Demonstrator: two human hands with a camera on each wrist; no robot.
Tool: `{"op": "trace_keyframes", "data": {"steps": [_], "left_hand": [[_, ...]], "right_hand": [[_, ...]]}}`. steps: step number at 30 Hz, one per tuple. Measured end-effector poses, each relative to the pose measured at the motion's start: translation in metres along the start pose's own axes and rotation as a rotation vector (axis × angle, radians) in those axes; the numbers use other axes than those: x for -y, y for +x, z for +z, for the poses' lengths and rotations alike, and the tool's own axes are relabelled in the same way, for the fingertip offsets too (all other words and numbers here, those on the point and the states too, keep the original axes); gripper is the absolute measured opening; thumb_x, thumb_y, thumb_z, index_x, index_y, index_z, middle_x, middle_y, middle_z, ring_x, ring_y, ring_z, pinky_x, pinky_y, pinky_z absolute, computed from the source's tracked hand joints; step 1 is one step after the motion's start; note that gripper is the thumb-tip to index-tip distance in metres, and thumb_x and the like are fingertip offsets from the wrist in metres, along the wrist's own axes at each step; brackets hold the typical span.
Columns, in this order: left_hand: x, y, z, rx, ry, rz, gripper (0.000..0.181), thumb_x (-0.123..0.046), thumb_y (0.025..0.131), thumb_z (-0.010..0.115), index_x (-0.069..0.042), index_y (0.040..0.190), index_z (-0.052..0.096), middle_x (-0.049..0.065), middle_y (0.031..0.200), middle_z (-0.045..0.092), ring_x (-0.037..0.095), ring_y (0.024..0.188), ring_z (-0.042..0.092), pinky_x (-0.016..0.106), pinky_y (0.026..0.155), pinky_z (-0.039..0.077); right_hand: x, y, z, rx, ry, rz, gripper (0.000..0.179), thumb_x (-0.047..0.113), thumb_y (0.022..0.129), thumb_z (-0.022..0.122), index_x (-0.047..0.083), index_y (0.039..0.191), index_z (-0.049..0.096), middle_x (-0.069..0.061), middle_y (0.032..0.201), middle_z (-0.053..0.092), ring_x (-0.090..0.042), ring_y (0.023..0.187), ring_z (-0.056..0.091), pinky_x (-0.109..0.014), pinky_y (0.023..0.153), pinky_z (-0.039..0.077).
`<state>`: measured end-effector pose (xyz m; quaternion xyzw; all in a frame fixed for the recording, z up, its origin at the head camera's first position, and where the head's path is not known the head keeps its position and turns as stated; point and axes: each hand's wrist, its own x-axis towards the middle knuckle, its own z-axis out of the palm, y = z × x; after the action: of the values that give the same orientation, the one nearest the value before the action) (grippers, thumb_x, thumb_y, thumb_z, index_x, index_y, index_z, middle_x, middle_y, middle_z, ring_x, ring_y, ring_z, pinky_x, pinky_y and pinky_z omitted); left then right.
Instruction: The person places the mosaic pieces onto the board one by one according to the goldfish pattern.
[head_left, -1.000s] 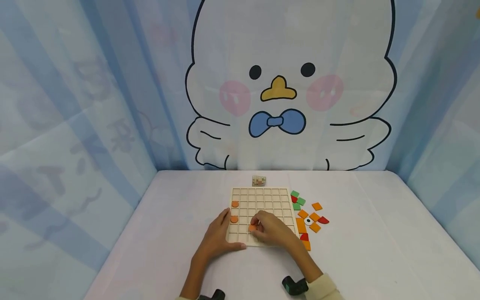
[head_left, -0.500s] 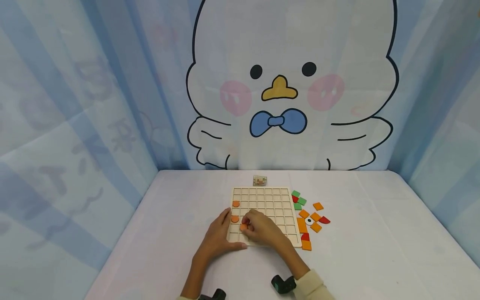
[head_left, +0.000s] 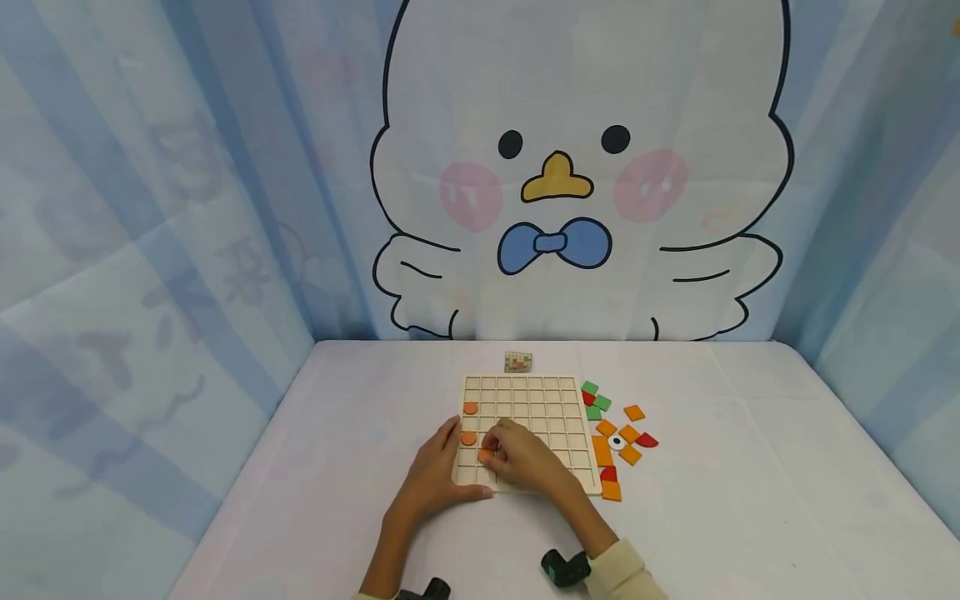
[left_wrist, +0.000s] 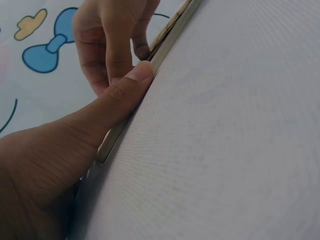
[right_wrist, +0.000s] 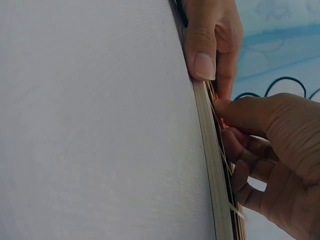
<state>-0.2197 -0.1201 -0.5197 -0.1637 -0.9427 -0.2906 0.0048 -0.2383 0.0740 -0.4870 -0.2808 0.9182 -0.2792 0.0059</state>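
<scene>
A square wooden grid board (head_left: 536,408) lies on the table. My left hand (head_left: 433,471) holds its near left corner, the fingers along the left side and the thumb (left_wrist: 140,72) against the front edge. My right hand (head_left: 525,454) is over the board's lower left part and pinches an orange round piece (head_left: 485,456) between thumb and fingers, low over the cells. Two more orange round pieces, an upper one (head_left: 470,408) and a lower one (head_left: 468,438), sit in the leftmost column. In the right wrist view, my right fingers (right_wrist: 245,112) partly hide the pinched piece.
Right of the board lie several loose orange pieces (head_left: 633,412), green pieces (head_left: 602,402), red pieces (head_left: 647,440) and a white piece with a black dot (head_left: 617,442). Behind the board is a small patterned card (head_left: 518,362). A printed curtain (head_left: 577,292) hangs behind the table.
My right hand has moved left over the board with the orange round piece, then stays nearly in place over the last half second. My left hand has kept its place at the corner.
</scene>
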Motion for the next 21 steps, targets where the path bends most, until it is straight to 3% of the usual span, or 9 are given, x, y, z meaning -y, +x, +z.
{"op": "trace_keyframes", "data": {"steps": [21], "left_hand": [[0.0014,0.0000,0.0006,-0.003,-0.010,0.000,0.124,-0.072,0.065,0.075,-0.002,0.154,0.025,0.014,0.161,0.024,0.035,0.144,0.032,0.050,0.114,0.034]], "right_hand": [[-0.0028,-0.0007,0.0008,0.015,-0.004,0.000,0.018,0.021,0.089,0.071,0.009,0.102,0.066,0.003,0.092,0.055,-0.006,0.075,0.048,-0.017,0.065,0.046]]}}
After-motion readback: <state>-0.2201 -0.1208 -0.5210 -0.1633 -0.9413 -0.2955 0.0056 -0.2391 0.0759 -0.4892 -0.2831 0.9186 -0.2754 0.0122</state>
